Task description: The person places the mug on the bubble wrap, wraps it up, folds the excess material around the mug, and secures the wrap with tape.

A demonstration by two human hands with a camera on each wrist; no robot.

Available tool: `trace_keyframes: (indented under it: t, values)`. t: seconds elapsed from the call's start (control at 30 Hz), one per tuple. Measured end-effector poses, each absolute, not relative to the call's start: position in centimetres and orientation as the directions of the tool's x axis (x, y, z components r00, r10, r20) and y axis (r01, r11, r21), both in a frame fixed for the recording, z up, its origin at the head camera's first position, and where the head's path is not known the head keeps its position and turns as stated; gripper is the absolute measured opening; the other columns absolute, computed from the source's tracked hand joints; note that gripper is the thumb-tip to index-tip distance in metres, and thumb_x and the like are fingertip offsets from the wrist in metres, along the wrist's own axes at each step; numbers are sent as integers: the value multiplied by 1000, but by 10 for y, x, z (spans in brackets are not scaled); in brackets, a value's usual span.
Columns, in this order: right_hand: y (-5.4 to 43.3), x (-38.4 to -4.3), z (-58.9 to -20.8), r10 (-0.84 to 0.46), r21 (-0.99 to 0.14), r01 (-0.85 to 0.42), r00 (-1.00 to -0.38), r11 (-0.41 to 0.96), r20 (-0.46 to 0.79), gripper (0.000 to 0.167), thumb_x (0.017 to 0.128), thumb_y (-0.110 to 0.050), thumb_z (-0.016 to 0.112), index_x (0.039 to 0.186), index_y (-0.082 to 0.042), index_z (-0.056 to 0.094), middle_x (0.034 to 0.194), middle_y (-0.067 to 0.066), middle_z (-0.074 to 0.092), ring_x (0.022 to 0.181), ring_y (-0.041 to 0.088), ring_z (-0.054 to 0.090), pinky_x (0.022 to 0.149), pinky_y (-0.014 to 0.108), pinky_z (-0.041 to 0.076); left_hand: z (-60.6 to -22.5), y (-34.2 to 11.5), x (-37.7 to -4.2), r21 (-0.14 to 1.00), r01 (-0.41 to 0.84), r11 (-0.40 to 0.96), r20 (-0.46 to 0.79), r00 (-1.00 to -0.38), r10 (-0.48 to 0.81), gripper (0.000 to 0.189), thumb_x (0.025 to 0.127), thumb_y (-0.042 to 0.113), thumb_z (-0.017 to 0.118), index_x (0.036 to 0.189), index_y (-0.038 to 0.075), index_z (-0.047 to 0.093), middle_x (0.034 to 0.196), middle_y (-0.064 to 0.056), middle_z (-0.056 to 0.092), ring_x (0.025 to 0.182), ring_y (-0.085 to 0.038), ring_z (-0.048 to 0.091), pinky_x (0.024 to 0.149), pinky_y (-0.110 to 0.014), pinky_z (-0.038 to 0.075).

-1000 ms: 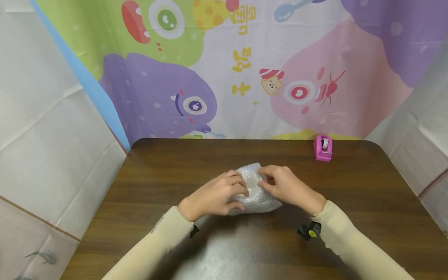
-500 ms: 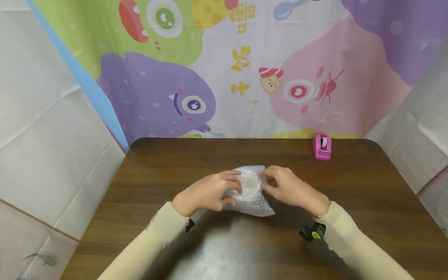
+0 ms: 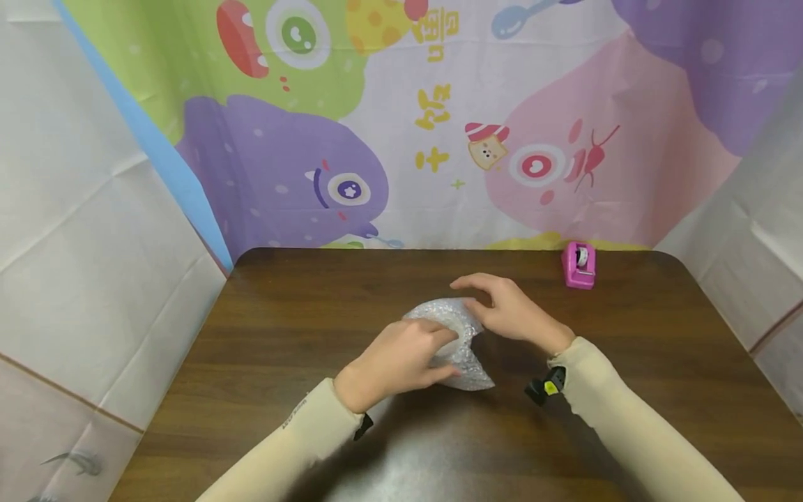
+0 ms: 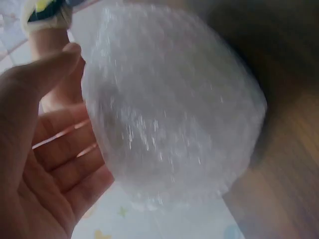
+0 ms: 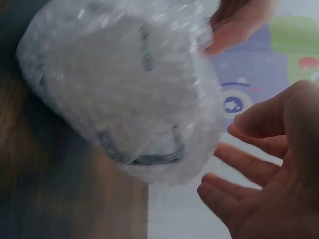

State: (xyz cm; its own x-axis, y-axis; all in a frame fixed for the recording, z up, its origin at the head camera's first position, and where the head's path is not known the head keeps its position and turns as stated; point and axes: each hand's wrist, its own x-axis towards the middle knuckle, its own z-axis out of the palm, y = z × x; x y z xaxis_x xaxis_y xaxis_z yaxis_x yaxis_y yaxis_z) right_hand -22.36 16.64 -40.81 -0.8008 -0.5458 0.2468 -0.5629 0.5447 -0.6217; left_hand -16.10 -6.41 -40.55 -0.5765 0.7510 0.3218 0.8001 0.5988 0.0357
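The right hand [image 3: 511, 307] has shifted to the far corner of the bubble-wrapped bundle [image 4: 174, 109], its grip spread; the left [image 3: 404, 354] reaches farther across, its grip loosely spread against the wrap. Mid-table [image 3: 282, 314], the bundle seems mainly left-steadied.

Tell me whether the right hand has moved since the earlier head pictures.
Yes: against the pink tape dispenser, the right hand has shifted toward the curtain and slightly left.

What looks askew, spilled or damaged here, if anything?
The backdrop behind the table looks rotated: its lettering and cartoon faces lie on their sides. Nothing looks spilled, and the bubble-wrapped package shows no obvious damage.
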Motion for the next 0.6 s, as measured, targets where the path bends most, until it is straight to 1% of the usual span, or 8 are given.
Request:
trace_keyframes:
  t: [0.07,0.13,0.23,0.33,0.4,0.5,0.6]
  values:
    - [164,-227,-412,-565,-630,-570,-789,528,240,35,97,-3,63,131,-5,68,132,12,69,127,31,63,104,52,52,-407,-60,-158,41,789,613,313,-593,742,33,88,47,79,100,18,70,91,9,72,77,-9,69,65,-30,59]
    - [163,-228,-415,-579,-630,-573,-783,524,229,34,96,-3,62,130,-4,68,131,12,70,125,30,64,102,52,53,-408,-57,-157,61,780,623,297,-610,734,30,87,45,81,97,19,68,88,10,71,73,-8,67,62,-30,59]
    - [164,-228,-419,-587,-624,-575,-779,529,220,30,96,-4,63,125,-4,71,125,11,73,119,29,67,98,50,56,-410,-57,-158,129,767,629,266,-638,723,30,85,41,82,102,19,71,91,10,73,74,-6,67,62,-29,59]
    - [166,-225,-420,-576,-619,-565,-789,545,214,27,97,-7,64,123,-6,72,122,9,74,115,27,68,96,49,57,-409,-61,-162,200,755,625,237,-656,717,33,84,37,83,111,18,74,100,11,76,81,-6,69,68,-30,60]
    - [168,-223,-421,-564,-621,-553,-799,555,208,26,98,-9,65,122,-7,72,121,9,74,113,26,69,95,50,57,-409,-63,-165,227,752,618,223,-658,719,36,84,32,84,115,18,74,103,10,76,86,-7,70,73,-29,60]
    - [172,-219,-422,-547,-611,-543,-812,576,206,26,98,-11,67,123,-6,71,119,10,74,112,26,69,95,50,57,-410,-67,-170,210,773,599,243,-635,733,37,81,25,87,115,15,75,107,6,76,96,-11,70,84,-29,58]
    - [175,-214,-422,-537,-586,-549,-815,596,218,26,98,-13,67,123,-4,71,117,10,73,107,24,69,91,47,58,-410,-70,-174,161,796,583,299,-603,740,40,75,20,91,111,11,76,106,1,75,99,-16,68,91,-31,55]
